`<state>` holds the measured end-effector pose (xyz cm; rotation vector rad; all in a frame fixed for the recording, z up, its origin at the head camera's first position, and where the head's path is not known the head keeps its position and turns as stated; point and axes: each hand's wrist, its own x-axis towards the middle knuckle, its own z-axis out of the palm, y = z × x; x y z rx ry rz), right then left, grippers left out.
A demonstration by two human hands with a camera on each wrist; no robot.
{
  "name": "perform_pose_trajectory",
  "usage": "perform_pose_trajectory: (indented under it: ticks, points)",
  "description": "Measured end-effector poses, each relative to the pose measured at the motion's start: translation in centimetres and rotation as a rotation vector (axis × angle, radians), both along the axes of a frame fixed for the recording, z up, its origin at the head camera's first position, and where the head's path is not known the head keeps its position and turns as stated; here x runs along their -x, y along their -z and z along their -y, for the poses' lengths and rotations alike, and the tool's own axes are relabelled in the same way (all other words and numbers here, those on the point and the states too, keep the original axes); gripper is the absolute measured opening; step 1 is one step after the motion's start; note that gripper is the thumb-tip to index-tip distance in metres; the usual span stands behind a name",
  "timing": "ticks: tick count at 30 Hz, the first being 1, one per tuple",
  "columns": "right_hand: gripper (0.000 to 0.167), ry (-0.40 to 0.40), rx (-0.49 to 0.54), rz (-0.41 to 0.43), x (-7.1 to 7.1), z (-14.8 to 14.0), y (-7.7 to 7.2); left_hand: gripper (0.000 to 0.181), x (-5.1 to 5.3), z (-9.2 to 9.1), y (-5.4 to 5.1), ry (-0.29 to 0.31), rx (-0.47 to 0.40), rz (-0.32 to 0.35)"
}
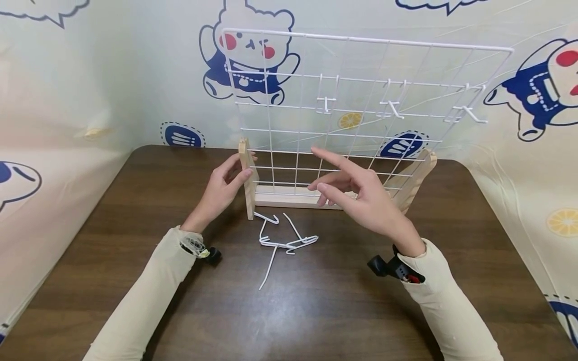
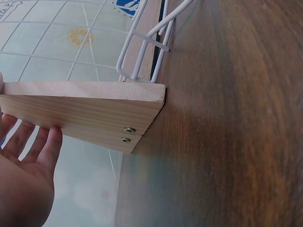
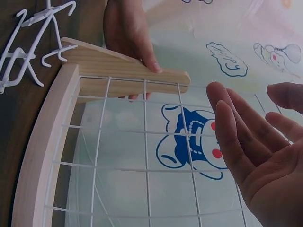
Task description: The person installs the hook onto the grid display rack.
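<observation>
A white wire grid (image 1: 298, 133) stands in a pale wooden base (image 1: 289, 197) on the table. My left hand (image 1: 224, 181) grips the stand's left wooden side panel (image 1: 249, 188), its thumb at the edge and its fingers against the outer face, as the left wrist view (image 2: 33, 156) also shows. In front of the grid hovers my right hand (image 1: 361, 193), index finger extended, the other fingers loosely bent, holding nothing. Three white wire hooks hang on the upper grid: a left hook (image 1: 326, 99), a middle hook (image 1: 392, 103) and a right hook (image 1: 465, 108).
Several loose white wire hooks (image 1: 284, 244) lie tangled on the brown table (image 1: 316, 311), just in front of the base's left end. At the far end is the right wooden side panel (image 1: 417, 175). A printed cloth (image 1: 149, 75) hangs behind the table.
</observation>
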<state>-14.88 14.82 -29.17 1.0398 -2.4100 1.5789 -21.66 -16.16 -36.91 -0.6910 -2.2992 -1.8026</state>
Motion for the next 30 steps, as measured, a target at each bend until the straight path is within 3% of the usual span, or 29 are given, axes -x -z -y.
perform_pose_trajectory:
  ticks: [7,17,30]
  points:
    - [0.058,-0.063,-0.005,0.031,-0.8,0.5,0.4,0.039,0.0,0.0,0.2,-0.001,-0.001,0.004]
    - [0.050,-0.132,-0.089,0.059,-1.3,1.6,1.7,0.039,0.1,0.1,0.1,0.001,0.001,-0.002]
    - [0.034,-0.247,-0.295,0.005,-1.8,3.6,4.3,0.040,-0.2,0.1,0.0,-0.006,0.017,0.001]
